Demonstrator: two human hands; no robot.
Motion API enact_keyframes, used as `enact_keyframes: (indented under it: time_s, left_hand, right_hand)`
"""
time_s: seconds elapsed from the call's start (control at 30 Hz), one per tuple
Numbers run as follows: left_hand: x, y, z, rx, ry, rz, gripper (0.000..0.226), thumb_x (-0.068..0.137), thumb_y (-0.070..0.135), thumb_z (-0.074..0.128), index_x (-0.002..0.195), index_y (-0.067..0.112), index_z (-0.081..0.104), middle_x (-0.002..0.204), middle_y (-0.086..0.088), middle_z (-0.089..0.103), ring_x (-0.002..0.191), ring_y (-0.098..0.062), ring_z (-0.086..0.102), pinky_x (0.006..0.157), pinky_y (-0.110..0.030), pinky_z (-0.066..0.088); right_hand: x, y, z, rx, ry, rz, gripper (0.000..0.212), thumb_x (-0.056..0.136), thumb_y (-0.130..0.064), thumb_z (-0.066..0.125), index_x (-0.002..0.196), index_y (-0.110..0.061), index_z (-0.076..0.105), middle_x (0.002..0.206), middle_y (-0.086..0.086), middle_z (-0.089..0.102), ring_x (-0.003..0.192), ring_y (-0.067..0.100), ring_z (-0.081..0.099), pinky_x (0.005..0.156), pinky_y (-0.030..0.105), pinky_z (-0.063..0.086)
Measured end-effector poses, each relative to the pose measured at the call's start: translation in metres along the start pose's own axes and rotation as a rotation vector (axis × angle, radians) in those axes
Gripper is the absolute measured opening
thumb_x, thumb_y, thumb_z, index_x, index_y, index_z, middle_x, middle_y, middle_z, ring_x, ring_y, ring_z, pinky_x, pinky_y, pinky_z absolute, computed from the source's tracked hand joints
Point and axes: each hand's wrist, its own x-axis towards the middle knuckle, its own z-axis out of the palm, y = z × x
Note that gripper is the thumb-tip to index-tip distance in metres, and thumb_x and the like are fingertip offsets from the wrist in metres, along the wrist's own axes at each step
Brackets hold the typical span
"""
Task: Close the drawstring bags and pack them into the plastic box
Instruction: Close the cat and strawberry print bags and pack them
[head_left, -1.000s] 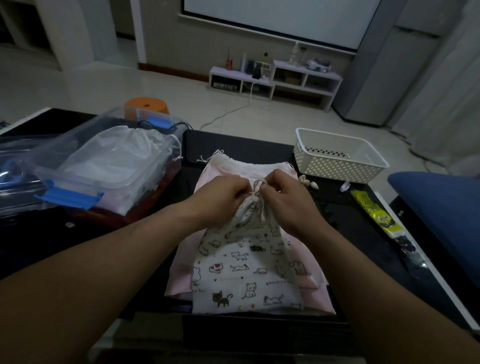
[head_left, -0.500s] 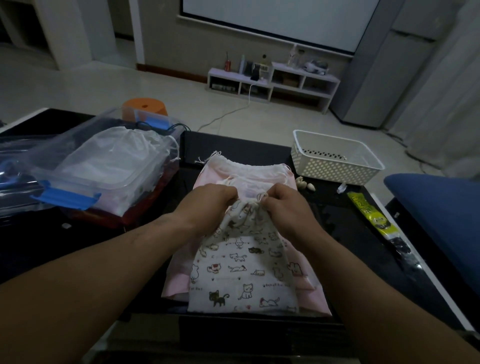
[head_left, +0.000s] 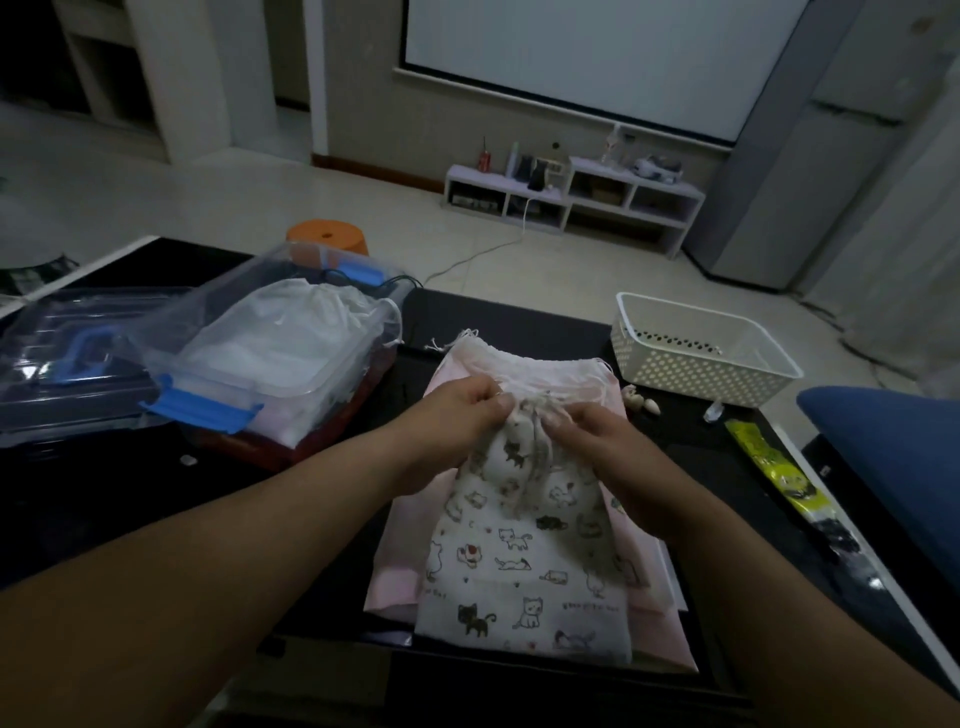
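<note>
On pink bags, L hand & R hand pinch cat-print bag neck.

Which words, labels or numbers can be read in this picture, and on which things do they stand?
None can be read.
Cat-print bag: small printed words among the cats, too blurred to read.
Yellow packet: dark markings, too blurred to read.

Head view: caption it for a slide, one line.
Both hands, left and right, cinch the cat-print drawstring bag beside the plastic box.
</note>
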Motion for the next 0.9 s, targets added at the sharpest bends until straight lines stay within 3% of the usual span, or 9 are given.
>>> enact_keyframes:
  time_s: [0.07, 0.17, 0.27, 0.4, 0.53, 0.7, 0.77, 0.83, 0.9]
  left_hand:
    - [-0.003, 0.005, -0.004, -0.114, 0.026, 0.016, 0.032, 0.106, 0.037, 0.055, 0.108, 0.006, 0.065, 0.113, -0.018, 0.074, 0.102, -0.035, 0.071, 0.091, -0.05, 0.06]
    - [-0.017, 0.018, -0.014, -0.263, 0.037, 0.028, 0.032, 0.107, 0.039, 0.054, 0.113, 0.011, 0.067, 0.112, -0.011, 0.075, 0.101, -0.031, 0.072, 0.085, -0.044, 0.06]
    - [-0.04, 0.031, -0.023, -0.304, -0.163, -0.025, 0.044, 0.103, 0.049, 0.057, 0.132, 0.016, 0.066, 0.125, -0.008, 0.074, 0.117, -0.027, 0.071, 0.102, -0.048, 0.056]
    - [-0.074, 0.045, -0.042, -0.224, -0.232, 0.021, 0.034, 0.102, 0.02, 0.064, 0.133, 0.007, 0.065, 0.123, -0.008, 0.075, 0.108, -0.019, 0.074, 0.094, -0.034, 0.06]
    - [-0.097, 0.078, -0.093, -0.174, 0.081, 0.149, 0.016, 0.104, 0.022, 0.06, 0.116, 0.016, 0.069, 0.103, -0.007, 0.078, 0.085, -0.015, 0.077, 0.069, -0.028, 0.063]
    - [-0.094, 0.091, -0.185, 0.35, 0.674, 0.255, 0.016, 0.104, 0.033, 0.06, 0.1, 0.02, 0.069, 0.089, 0.001, 0.072, 0.07, -0.01, 0.071, 0.051, -0.021, 0.052]
    - [-0.087, 0.085, -0.218, 0.511, 0.747, 0.182, 0.012, 0.101, 0.034, 0.062, 0.102, 0.025, 0.069, 0.097, 0.007, 0.072, 0.084, -0.012, 0.069, 0.064, -0.027, 0.053]
    - [-0.079, 0.074, -0.23, 0.741, 0.717, 0.035, 0.034, 0.096, 0.04, 0.065, 0.127, 0.025, 0.062, 0.122, 0.003, 0.065, 0.106, -0.021, 0.063, 0.087, -0.038, 0.054]
    - [-0.069, 0.063, -0.231, 0.953, 0.65, -0.004, 0.051, 0.094, 0.043, 0.066, 0.141, 0.029, 0.051, 0.136, -0.005, 0.052, 0.121, -0.03, 0.054, 0.1, -0.048, 0.048]
  right_hand:
    - [-0.008, -0.007, 0.003, 0.064, -0.123, 0.031, 0.037, 0.098, -0.042, 0.064, 0.128, -0.023, 0.068, 0.121, 0.001, 0.077, 0.112, 0.02, 0.074, 0.097, 0.04, 0.059]
    - [-0.014, -0.026, 0.014, 0.144, -0.084, -0.004, 0.028, 0.105, -0.028, 0.055, 0.124, -0.015, 0.071, 0.114, 0.01, 0.078, 0.105, 0.028, 0.076, 0.089, 0.042, 0.061]
    - [-0.012, -0.043, 0.019, 0.299, 0.022, -0.041, 0.03, 0.104, -0.029, 0.056, 0.123, -0.012, 0.072, 0.113, 0.019, 0.077, 0.103, 0.036, 0.076, 0.086, 0.047, 0.06]
    - [0.005, -0.075, 0.033, 0.452, 0.155, -0.059, 0.031, 0.104, -0.031, 0.058, 0.124, -0.012, 0.071, 0.111, 0.018, 0.078, 0.099, 0.036, 0.077, 0.071, 0.043, 0.063]
    - [0.044, -0.111, 0.064, 0.532, 0.14, -0.068, 0.032, 0.107, -0.027, 0.055, 0.13, -0.009, 0.068, 0.118, 0.018, 0.076, 0.103, 0.035, 0.076, 0.077, 0.042, 0.063]
    - [0.111, -0.171, 0.131, 0.57, 0.083, -0.008, 0.03, 0.105, -0.026, 0.061, 0.126, -0.005, 0.066, 0.111, 0.017, 0.078, 0.099, 0.034, 0.077, 0.084, 0.046, 0.062]
    - [0.135, -0.185, 0.154, 0.458, 0.089, 0.004, 0.024, 0.101, -0.025, 0.065, 0.113, -0.005, 0.07, 0.102, 0.015, 0.079, 0.094, 0.034, 0.077, 0.084, 0.049, 0.063]
    - [0.152, -0.183, 0.164, 0.068, 0.234, -0.054, 0.017, 0.096, -0.024, 0.07, 0.095, -0.008, 0.069, 0.09, 0.01, 0.073, 0.087, 0.03, 0.071, 0.086, 0.052, 0.062]
    - [0.164, -0.175, 0.177, -0.404, 0.451, -0.18, 0.024, 0.094, -0.025, 0.069, 0.114, -0.012, 0.065, 0.109, 0.011, 0.065, 0.098, 0.03, 0.065, 0.089, 0.049, 0.059]
